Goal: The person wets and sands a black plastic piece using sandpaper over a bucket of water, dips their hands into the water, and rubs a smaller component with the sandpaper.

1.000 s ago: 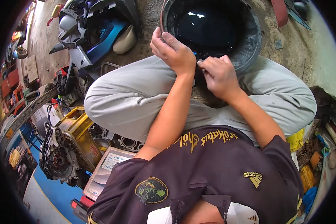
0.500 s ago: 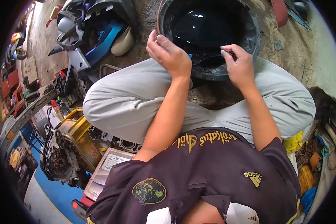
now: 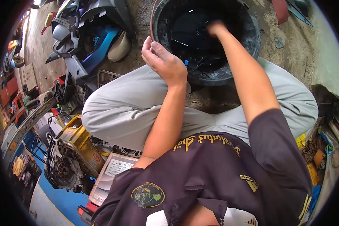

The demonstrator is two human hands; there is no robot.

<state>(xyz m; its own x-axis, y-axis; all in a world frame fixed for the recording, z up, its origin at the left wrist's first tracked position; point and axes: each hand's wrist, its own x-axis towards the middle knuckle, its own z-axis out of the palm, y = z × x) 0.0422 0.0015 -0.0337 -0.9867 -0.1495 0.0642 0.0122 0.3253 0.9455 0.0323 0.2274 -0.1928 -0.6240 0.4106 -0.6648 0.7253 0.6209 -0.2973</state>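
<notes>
A round black tub (image 3: 254,41) of dark liquid (image 3: 188,28) stands in front of my crossed legs. My left hand (image 3: 164,64) is at the tub's near left rim, fingers bent. A thin reddish-brown hose or cable (image 3: 152,22) runs along the rim down to its fingertips, which seem pinched on it. Reaching into the tub, my right hand (image 3: 217,28) is over or at the liquid, smeared by motion, so its fingers cannot be made out. A small blue piece (image 3: 186,63) and dark, thin strands lie inside the near left wall.
Dark motorcycle body panels with a blue part (image 3: 101,45) lie on the concrete floor at left. An engine part (image 3: 66,165), a yellow container (image 3: 77,139) and a pale box (image 3: 111,169) sit by my left side. A red piece (image 3: 280,11) lies at far right.
My right hand has moved from the tub's near right rim forward and left, over the liquid. My left hand stays by the left rim. The whole view has shifted slightly.
</notes>
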